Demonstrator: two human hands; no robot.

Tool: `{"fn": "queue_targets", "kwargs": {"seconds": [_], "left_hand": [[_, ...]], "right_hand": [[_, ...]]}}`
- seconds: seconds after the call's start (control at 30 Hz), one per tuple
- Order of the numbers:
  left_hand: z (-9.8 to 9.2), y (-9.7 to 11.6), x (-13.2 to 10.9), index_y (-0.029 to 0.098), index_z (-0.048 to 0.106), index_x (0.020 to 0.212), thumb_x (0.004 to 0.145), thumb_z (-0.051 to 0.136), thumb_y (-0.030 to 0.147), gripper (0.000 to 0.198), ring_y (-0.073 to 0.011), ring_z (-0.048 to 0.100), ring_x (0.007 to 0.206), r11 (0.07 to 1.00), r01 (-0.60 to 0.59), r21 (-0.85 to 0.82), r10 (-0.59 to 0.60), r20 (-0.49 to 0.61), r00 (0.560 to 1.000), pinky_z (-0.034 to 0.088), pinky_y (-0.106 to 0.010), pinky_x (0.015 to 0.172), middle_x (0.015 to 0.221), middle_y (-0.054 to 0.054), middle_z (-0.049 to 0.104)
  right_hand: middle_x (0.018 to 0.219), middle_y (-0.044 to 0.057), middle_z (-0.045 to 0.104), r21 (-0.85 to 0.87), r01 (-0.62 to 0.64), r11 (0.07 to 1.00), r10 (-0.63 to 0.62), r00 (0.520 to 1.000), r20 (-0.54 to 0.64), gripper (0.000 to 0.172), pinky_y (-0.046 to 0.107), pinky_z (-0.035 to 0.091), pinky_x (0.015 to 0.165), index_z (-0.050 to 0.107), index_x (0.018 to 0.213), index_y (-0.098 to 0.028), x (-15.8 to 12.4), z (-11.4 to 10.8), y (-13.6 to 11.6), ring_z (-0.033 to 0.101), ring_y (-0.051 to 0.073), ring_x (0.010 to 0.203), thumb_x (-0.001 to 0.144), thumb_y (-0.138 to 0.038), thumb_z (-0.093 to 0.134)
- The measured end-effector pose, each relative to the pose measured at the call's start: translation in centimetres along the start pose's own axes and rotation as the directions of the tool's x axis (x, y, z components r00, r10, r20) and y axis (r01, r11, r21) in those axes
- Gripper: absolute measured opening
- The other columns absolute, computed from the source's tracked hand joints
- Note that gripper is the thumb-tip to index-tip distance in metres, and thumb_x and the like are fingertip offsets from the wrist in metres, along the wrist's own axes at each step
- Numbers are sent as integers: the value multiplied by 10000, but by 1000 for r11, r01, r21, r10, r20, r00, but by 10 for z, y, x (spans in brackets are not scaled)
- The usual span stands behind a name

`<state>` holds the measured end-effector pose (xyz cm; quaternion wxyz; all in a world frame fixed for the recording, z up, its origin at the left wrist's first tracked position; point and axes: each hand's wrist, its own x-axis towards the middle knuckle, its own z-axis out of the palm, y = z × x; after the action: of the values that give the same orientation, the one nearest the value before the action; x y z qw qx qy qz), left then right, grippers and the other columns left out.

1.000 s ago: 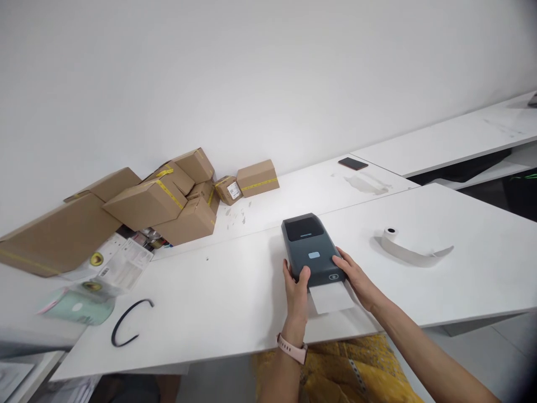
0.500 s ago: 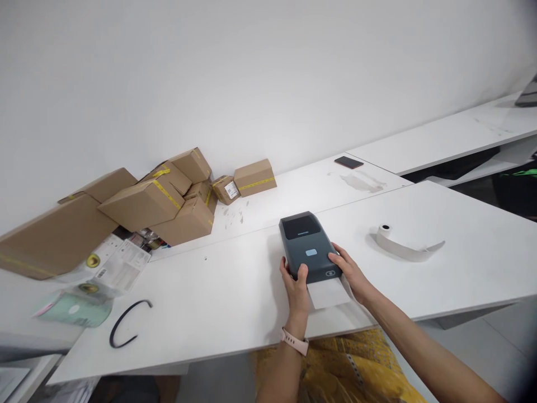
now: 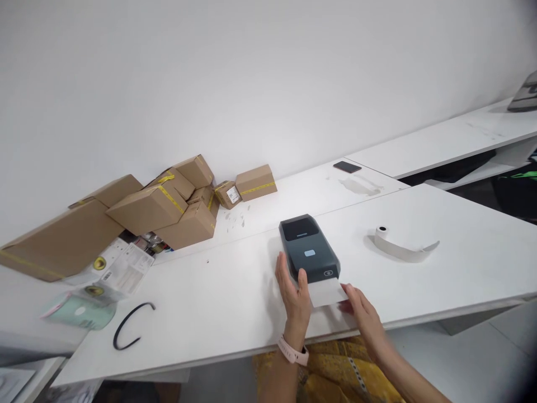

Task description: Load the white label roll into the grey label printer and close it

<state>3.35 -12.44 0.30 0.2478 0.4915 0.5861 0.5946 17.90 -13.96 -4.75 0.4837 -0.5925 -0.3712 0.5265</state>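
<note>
A dark grey label printer (image 3: 312, 266) lies on the white table, with a blank white paper label (image 3: 326, 293) sticking out of its near end. My left hand (image 3: 295, 296) rests against the printer's near left corner, fingers stretched along its side and thumb raised at the front edge. Below and right of the printer, my right hand (image 3: 364, 313) pinches the right edge of the label, thumb on top and fingers underneath, partly hidden by the paper. A partly unrolled paper roll (image 3: 403, 249) lies to the right of the printer.
Cardboard boxes (image 3: 146, 208) taped in yellow are piled at the back left against the wall. Before them lie plastic-wrapped packets (image 3: 126, 268), a mint-green pouch (image 3: 81, 311) and a black curved band (image 3: 118, 330). A phone (image 3: 347, 167) lies at the back.
My right hand has left the printer's right side and moved down to the label's edge. My left hand's fingers have straightened along the printer's side. The view has shifted slightly.
</note>
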Motion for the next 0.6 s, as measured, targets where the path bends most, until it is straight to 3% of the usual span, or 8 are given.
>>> {"fn": "queue_targets", "kwargs": {"seconds": [0.07, 0.17, 0.33, 0.6], "left_hand": [[0, 5, 0, 279, 431, 1417, 900, 556, 444, 556, -253, 218, 1473, 997, -79, 14, 79, 36, 996, 167, -415, 1222, 1560, -52, 335], [2, 11, 3, 286, 459, 1393, 829, 664, 390, 609, -276, 217, 1472, 997, -74, -16, 75, 57, 996, 175, -440, 1220, 1557, -49, 338], [3, 8, 11, 293, 408, 1426, 755, 743, 306, 750, -283, 205, 1477, 999, -43, -5, 43, 47, 998, 177, -444, 1218, 1570, -50, 315], [5, 1, 10, 293, 339, 1463, 776, 718, 337, 785, -272, 210, 1478, 1000, 30, -1, -29, 44, 999, 182, -428, 1219, 1583, -41, 296]], "right_hand": [[821, 103, 724, 13, -91, 996, 90, 991, 103, 605, 399, 553, 729, 691, 802, -199, -12, 0, 1, 673, 259, 747, 809, -751, 443], [655, 92, 673, 36, -172, 984, 160, 964, 212, 586, 347, 512, 615, 643, 608, -184, -18, 9, -9, 621, 221, 627, 755, -741, 536], [545, 39, 587, 67, -100, 993, 79, 961, 265, 544, 306, 417, 568, 585, 515, -189, -17, 23, -16, 493, 157, 521, 713, -695, 609], [499, 29, 538, 41, -12, 999, 1, 966, 257, 588, 293, 380, 552, 543, 466, -202, -19, 21, -15, 468, 157, 520, 721, -732, 570]]}}
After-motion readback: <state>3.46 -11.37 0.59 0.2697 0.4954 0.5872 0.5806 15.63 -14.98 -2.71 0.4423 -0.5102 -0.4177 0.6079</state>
